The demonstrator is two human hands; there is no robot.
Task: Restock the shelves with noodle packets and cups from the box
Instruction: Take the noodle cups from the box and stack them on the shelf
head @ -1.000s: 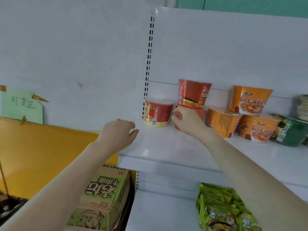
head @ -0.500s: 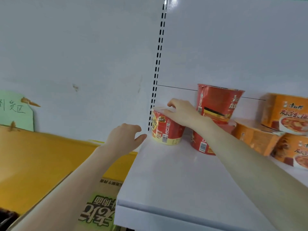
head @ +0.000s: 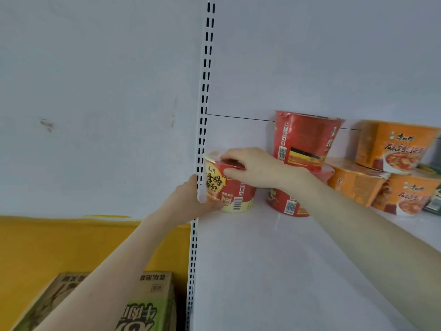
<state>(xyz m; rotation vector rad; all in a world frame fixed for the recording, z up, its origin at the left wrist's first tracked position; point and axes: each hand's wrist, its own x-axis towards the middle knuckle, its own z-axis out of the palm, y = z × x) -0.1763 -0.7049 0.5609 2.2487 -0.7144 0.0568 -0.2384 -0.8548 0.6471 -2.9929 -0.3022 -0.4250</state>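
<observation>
A red noodle cup with a yellow label (head: 229,189) stands at the far left of the white shelf (head: 274,271), against the slotted upright (head: 201,144). My right hand (head: 253,169) grips its lid from above. My left hand (head: 188,203) holds its lower left side, partly behind the upright. To the right stand two stacked red cups (head: 303,139), then several orange cups (head: 393,145).
A cardboard box with green print (head: 143,304) sits low at the left, below my left forearm. A white wall above a yellow band (head: 71,242) lies left of the shelf. A dark green packet (head: 435,201) shows at the right edge.
My left hand moved right and took hold of the cup's side. My right hand closed over the lid. The cup turned, showing its yellow label. The view came closer.
</observation>
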